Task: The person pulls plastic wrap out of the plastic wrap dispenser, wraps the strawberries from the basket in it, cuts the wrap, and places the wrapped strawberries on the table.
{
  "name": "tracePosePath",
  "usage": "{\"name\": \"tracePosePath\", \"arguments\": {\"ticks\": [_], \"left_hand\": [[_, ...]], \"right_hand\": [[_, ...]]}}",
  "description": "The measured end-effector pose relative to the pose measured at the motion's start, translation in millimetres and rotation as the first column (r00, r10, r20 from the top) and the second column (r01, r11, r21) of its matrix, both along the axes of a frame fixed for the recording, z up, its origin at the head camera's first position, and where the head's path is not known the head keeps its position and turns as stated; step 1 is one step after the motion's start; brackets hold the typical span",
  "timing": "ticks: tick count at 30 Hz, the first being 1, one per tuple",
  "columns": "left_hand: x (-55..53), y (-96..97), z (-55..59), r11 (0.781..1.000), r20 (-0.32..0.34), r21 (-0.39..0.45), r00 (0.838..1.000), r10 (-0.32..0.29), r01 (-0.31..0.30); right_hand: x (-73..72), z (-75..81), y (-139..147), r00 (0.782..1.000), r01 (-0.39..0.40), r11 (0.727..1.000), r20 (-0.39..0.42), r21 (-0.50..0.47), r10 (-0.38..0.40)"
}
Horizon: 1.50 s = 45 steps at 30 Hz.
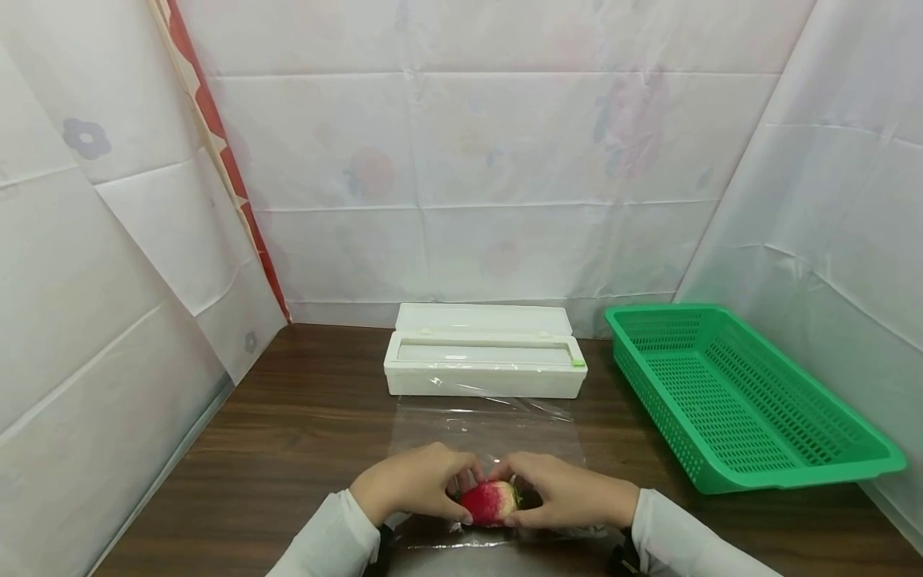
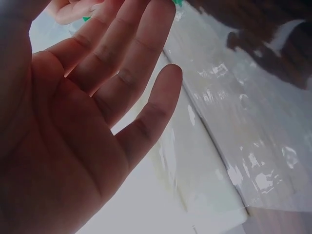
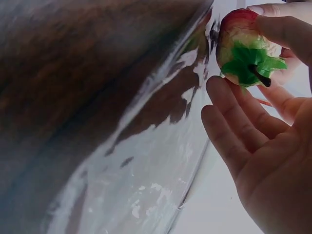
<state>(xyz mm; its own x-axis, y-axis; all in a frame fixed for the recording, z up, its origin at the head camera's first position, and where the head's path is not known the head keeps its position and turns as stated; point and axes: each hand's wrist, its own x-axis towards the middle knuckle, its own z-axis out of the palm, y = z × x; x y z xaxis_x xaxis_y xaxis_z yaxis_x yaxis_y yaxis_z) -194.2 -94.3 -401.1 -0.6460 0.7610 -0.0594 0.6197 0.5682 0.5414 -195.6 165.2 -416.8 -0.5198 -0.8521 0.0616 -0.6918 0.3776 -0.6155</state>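
A red strawberry [image 1: 489,503], pale toward its stem end, lies between both hands low in the head view. My left hand [image 1: 421,485] holds its left end between thumb and fingers. At the stem end, my right hand [image 1: 570,490] grips it with thumb and fingertips. Green leaves and a dark stem on the strawberry [image 3: 239,46] face the right palm in the right wrist view. Under the hands spreads clear plastic wrap [image 1: 490,429], drawn out from a white wrap dispenser [image 1: 483,381]. The left wrist view shows the left hand [image 2: 92,112] over the wrap, but no strawberry.
The dispenser's lid [image 1: 483,319] stands raised at the back. A green plastic basket [image 1: 656,417] sits at the right on the dark wooden table [image 1: 303,433]. Pale patterned sheets [image 1: 505,144] close off the back and both sides.
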Motion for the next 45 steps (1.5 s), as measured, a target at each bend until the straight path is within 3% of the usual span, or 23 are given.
{"name": "tracePosePath", "arguments": {"ticks": [6, 12, 22, 40, 45], "left_hand": [[0.6, -0.1, 0.4, 1.000, 0.017, -0.008, 1.000, 0.003, -0.003], [-0.1, -6.9, 7.7, 1.000, 0.026, 0.010, 0.999, 0.021, -0.021], [0.8, -28.1, 16.3, 0.996, 0.059, 0.072, 0.997, 0.056, -0.060], [15.2, -24.8, -2.4, 0.999, 0.071, -0.001, 0.997, -0.038, 0.038], [16.5, -23.4, -6.5, 0.999, 0.033, -0.039, 0.999, -0.037, 0.038]], "right_hand": [[0.3, -2.0, 2, 1.000, -0.002, 1.000, 0.026, -0.004, 0.002], [0.7, 2.6, 11, 0.996, 0.047, 0.999, 0.074, 0.002, -0.047], [0.9, 9.1, 30, 0.990, 0.128, 0.991, 0.046, 0.046, -0.130], [2.3, 1.3, 42, 0.998, 0.026, 0.986, -0.065, 0.167, -0.016], [1.8, -1.3, 42, 0.997, 0.026, 0.984, -0.082, 0.175, -0.011]]}}
